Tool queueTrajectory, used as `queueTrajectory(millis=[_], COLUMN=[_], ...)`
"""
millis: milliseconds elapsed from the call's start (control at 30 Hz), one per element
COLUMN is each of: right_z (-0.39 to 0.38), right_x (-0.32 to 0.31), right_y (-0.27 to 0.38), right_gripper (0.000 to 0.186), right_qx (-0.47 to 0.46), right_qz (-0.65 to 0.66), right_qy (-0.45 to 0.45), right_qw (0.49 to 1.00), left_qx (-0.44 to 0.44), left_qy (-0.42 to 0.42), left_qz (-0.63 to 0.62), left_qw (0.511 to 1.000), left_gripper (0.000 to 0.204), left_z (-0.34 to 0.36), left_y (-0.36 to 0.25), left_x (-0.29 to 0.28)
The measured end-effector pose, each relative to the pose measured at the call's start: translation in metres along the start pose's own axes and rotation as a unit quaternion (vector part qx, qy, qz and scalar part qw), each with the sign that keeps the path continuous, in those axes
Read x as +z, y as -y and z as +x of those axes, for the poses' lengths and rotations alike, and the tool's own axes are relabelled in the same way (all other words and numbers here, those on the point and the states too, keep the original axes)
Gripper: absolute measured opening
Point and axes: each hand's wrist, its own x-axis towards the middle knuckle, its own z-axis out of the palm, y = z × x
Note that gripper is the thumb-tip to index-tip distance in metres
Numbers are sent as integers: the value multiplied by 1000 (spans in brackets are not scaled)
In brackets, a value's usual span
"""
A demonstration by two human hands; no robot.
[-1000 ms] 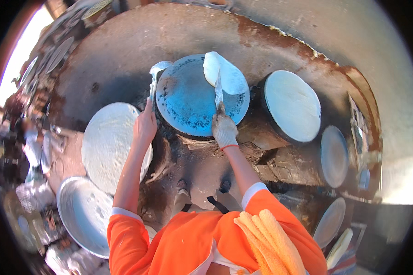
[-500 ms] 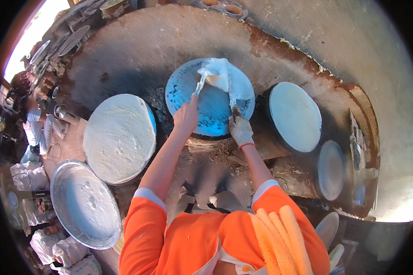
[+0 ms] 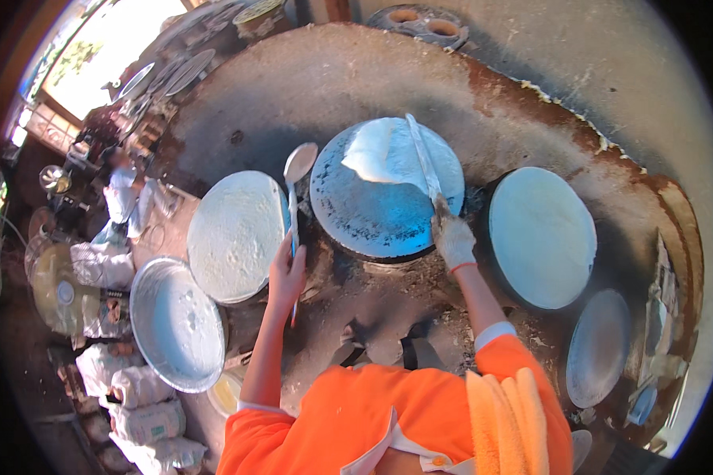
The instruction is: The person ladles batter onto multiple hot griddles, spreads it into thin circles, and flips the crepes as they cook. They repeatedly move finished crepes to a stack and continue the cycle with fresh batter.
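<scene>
My left hand (image 3: pixel 287 277) is wrapped round the handle of a large metal spoon (image 3: pixel 299 163), raised at the left of the middle round griddle. In a work glove, my right hand (image 3: pixel 454 240) grips a long flat spatula (image 3: pixel 422 154), whose blade lies along the right side of a white, folded sheet of batter (image 3: pixel 368 154). That sheet rests on the far part of the dark, speckled griddle (image 3: pixel 356 222); the near part of the plate is bare.
Another batter-covered griddle (image 3: pixel 242 237) stands at left, a third pale one (image 3: pixel 543 237) at right. A metal basin (image 3: pixel 178 324) of white batter sits near left, by white sacks (image 3: pixel 146 419). A round lid (image 3: pixel 598 348) leans at far right. Another person (image 3: pixel 123 198) is in the left background.
My left hand has drawn left and nearer me with the spoon, away from the sheet. The sheet, lifted and bunched between the tools before, now lies folded on the griddle beside the spatula.
</scene>
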Motion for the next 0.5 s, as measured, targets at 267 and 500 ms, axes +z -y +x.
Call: queueTrajectory(millis=[267, 500], right_z=[8, 32], right_x=[-6, 37], right_y=[62, 16], right_gripper=[35, 36], right_qx=[-26, -105], right_qz=[-16, -37], right_qy=[155, 68], right_qw=[988, 991], left_qx=[31, 229], left_qy=[42, 50], left_qz=[46, 200], left_qw=[998, 951], left_gripper=[45, 46], left_z=[95, 179], left_y=[-23, -30], left_x=[49, 93])
